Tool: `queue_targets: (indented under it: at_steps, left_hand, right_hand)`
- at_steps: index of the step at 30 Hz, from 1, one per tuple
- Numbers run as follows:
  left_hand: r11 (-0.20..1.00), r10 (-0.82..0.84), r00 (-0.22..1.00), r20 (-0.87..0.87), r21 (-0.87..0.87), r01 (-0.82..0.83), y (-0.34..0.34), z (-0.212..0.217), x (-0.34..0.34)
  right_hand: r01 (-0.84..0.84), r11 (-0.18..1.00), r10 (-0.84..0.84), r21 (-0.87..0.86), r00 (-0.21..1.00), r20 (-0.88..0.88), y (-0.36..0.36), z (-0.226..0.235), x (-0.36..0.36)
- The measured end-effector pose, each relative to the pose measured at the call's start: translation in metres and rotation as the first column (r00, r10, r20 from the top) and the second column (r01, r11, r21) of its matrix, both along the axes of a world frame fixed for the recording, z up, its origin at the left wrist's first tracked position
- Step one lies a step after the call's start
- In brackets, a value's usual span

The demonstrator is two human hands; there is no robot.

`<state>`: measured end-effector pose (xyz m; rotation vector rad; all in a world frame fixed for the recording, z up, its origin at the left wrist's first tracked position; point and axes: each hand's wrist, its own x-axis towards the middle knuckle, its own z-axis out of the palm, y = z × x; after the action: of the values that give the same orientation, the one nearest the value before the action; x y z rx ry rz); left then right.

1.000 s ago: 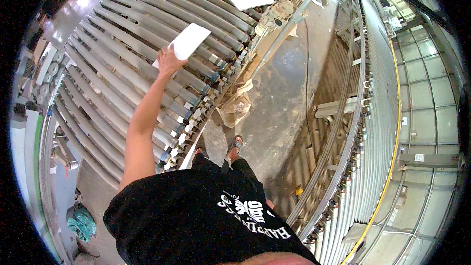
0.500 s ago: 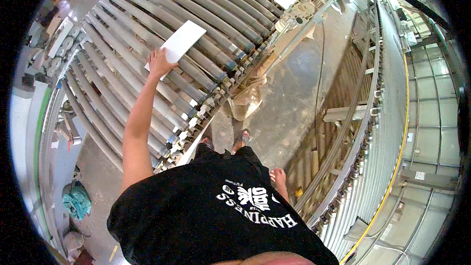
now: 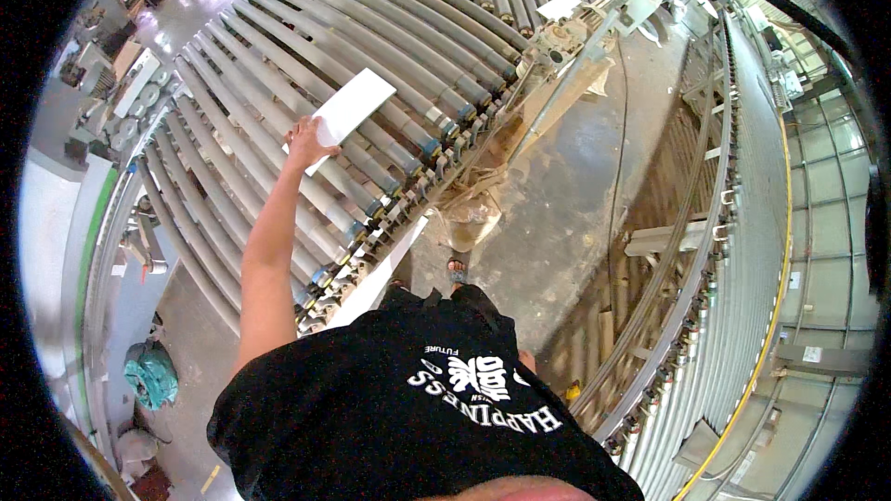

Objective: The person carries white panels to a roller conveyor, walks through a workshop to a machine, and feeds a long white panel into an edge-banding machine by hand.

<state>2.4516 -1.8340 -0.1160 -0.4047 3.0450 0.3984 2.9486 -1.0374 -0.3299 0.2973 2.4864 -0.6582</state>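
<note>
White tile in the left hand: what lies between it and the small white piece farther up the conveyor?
Only bare grey rollers between white tile and white piece, head view.

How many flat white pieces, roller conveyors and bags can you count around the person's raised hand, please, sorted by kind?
White flat pieces: 2, one white tile in the left hand, one white piece at the conveyor's edge.
Roller conveyors: 2, the left conveyor and the right conveyor.
Bags: 2, a clear bag and a teal bag.
Total: 6.
</note>
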Motion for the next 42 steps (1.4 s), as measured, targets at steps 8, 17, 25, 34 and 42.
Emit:
queue_targets:
  at_steps: [8, 17, 25, 34, 42]
  left_hand:
    - [0.996, 0.036, 0.999, 0.029, -0.08, -0.034, 0.001, 0.015, -0.004]
    - [0.993, 0.082, 0.993, 0.089, -0.095, -0.073, 0.034, 0.043, -0.007]
    - [0.967, 0.112, 0.971, -0.212, -0.204, -0.156, 0.09, 0.021, 0.039]
    - [0.988, 0.147, 0.935, -0.321, 0.081, -0.127, 0.297, 0.021, 0.275]
    - [0.67, 0.714, 0.699, 0.037, 0.254, -0.698, 0.371, 0.039, 0.436]
  right_hand:
    - [0.753, 0.326, -0.644, -0.571, 0.62, 0.449, -0.037, 0.04, -0.08]
    - [0.801, 0.305, -0.72, -0.516, 0.548, 0.425, -0.012, 0.005, -0.116]
    - [0.782, 0.492, -0.519, -0.384, 0.617, 0.592, 0.099, -0.09, -0.119]
    - [0.798, 0.53, -0.36, -0.288, 0.519, 0.775, 0.071, -0.055, -0.221]
    - [0.438, 0.712, -0.206, -0.549, 0.878, 0.433, -0.007, -0.029, -0.396]
